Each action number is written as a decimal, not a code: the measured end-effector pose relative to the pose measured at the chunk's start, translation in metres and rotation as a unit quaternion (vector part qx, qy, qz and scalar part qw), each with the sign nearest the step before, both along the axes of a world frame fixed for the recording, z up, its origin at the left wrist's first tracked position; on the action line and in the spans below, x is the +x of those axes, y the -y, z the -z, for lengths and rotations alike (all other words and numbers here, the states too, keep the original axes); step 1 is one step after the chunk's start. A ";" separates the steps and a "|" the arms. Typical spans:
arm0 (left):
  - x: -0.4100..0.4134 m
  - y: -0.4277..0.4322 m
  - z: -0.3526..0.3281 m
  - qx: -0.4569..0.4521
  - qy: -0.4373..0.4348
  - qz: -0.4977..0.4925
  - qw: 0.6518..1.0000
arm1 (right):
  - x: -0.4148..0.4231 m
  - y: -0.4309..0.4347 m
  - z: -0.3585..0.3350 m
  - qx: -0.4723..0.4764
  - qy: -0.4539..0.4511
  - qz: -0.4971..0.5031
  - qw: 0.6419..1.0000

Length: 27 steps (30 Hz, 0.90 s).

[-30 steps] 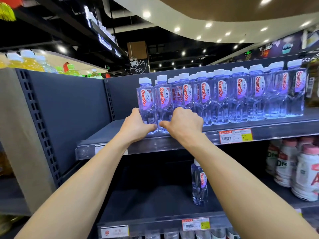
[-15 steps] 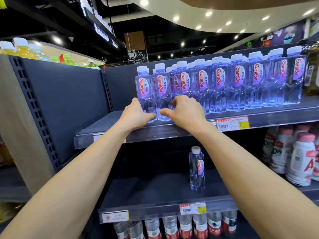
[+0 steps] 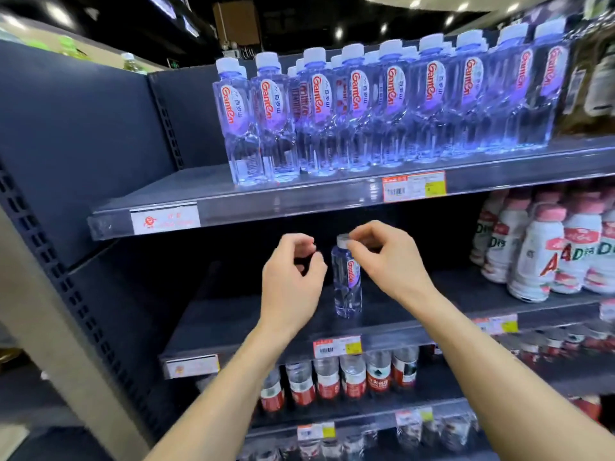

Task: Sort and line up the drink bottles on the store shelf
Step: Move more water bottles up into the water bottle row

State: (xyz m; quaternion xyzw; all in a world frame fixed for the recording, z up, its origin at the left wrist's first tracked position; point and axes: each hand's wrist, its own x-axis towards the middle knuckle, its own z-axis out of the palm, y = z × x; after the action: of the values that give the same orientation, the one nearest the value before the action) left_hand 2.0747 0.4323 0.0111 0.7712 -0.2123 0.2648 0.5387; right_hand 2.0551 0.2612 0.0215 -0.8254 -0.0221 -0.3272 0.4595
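a lone small water bottle (image 3: 347, 281) stood upright on the middle shelf (image 3: 233, 327), under a row of bigger bottles (image 3: 382, 104). the left hand (image 3: 293, 281) hung just beside it, fingers loosely curled, holding nothing. the right hand (image 3: 389, 261) touched its cap (image 3: 342, 240) with curled fingertips; a true pinch could not be made out.

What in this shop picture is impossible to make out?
- Head view: whether the right hand actually pinches the cap of the lone bottle; its fingers cover the cap.
- Head view: print on the price tag; too small and blurred.
- Head view: how many water bottles stand behind the front row, which hides them.
- Head view: pink-capped bottles; the right edge cuts some off.
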 end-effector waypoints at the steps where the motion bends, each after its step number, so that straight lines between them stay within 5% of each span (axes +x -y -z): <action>1: 0.008 0.007 0.014 0.023 -0.089 0.015 0.996 | 0.006 0.008 0.017 0.009 -0.061 0.013 0.998; 4: 0.033 0.024 0.051 0.080 -0.253 0.015 0.964 | 0.027 0.024 0.066 0.049 -0.246 0.009 0.968; 8: 0.050 0.048 0.079 0.160 -0.314 0.007 0.936 | 0.047 0.030 0.100 0.034 -0.350 -0.022 0.936; 27: 0.046 0.035 0.104 0.236 -0.282 -0.028 0.929 | 0.068 0.031 0.095 0.074 -0.316 -0.077 0.943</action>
State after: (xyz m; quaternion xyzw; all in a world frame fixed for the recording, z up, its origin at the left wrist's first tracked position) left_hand 2.1206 0.3971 -0.0928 0.9246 -0.0864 -0.0071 0.3708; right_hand 2.1231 0.2300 -0.0733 -0.8461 0.0850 -0.0138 0.5260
